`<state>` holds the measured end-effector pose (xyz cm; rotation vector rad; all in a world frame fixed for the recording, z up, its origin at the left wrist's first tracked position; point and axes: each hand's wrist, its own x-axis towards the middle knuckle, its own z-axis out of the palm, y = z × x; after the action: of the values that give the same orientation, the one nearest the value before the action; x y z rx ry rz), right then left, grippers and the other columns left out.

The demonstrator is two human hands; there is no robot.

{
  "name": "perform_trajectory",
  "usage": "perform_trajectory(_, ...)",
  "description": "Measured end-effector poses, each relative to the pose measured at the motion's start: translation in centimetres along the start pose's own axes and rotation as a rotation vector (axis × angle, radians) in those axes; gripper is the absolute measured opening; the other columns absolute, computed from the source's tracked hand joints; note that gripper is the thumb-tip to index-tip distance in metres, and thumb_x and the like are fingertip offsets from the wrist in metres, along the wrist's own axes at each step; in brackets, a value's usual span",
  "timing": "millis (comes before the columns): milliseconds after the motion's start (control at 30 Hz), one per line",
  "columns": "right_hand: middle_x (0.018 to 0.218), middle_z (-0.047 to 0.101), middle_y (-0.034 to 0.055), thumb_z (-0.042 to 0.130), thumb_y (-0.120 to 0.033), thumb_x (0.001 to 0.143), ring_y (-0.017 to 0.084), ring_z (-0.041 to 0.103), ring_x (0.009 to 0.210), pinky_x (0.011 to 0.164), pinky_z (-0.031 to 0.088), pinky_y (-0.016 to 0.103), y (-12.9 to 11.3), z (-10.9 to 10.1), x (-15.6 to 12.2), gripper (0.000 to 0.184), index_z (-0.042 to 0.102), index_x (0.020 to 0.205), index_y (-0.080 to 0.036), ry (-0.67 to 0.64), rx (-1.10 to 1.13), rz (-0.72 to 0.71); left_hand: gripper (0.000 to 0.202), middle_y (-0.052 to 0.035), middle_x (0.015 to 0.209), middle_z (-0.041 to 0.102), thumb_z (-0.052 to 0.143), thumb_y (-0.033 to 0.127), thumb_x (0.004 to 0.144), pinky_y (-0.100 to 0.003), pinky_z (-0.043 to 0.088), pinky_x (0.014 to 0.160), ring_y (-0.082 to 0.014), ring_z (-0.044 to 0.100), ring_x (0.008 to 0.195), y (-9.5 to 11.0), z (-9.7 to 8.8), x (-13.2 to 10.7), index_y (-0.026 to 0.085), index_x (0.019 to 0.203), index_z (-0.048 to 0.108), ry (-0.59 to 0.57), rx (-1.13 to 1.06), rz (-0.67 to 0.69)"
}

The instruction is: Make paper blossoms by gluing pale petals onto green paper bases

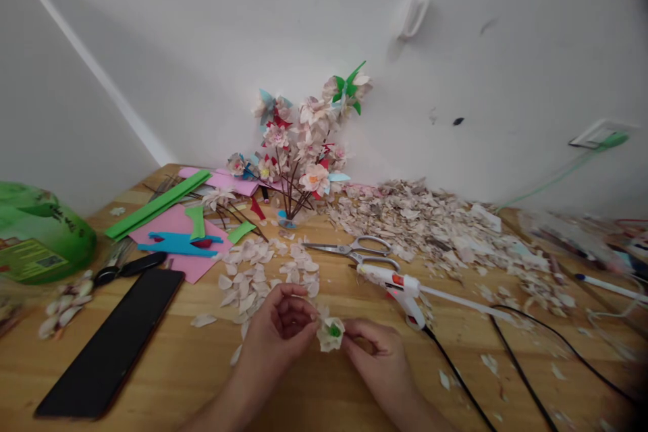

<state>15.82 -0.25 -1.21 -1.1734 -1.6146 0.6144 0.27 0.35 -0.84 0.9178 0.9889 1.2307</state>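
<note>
A small handmade flower (330, 344) with whitish petals and a green centre is held low above the wooden table, between my two hands. My left hand (281, 324) is closed, thumb and forefinger pinching at the flower's left edge, where a thin pale petal seems to sit. From the other side, my right hand (377, 351) pinches the flower's right edge between thumb and finger. Loose pale petals (248, 277) lie spread behind my left hand. A white hot glue gun (399, 290) rests behind my right hand, and silver scissors (354, 251) lie near its nozzle.
Finished flowers (314, 148) stand against the wall. A heap of dry petals (430, 223) covers the back right. On the left are a black phone (114, 344), pink paper (187, 266), green strips (159, 206) and a green bottle (45, 236). Black cables (516, 364) cross the right.
</note>
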Motion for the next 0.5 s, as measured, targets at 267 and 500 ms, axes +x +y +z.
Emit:
perform_trajectory(267,0.059,0.073,0.0008,0.061,-0.015,0.062,0.018,0.067,0.048,0.049,0.054,0.022,-0.16,-0.03,0.03,0.017,0.074,0.062,-0.025,-0.026,0.057,0.101,0.034,0.0019,0.069,0.064,0.072,0.015,0.061,-0.019,0.047,0.060,-0.0089,0.060,0.063,-0.07,-0.03,0.13,0.019,0.088,0.051,-0.008,-0.029,-0.022)
perform_trajectory(500,0.054,0.071,0.0015,0.071,-0.024,0.055,0.018,0.064,0.050,0.050,0.051,0.024,0.48,0.34,-0.06,0.002,0.071,0.053,-0.023,-0.005,0.313,0.453,0.035,-0.0059,0.082,0.069,0.073,0.023,0.062,-0.031,0.050,0.067,-0.0191,0.064,0.076,0.20,-0.45,0.36,0.019,0.092,0.054,-0.070,-0.242,-0.118)
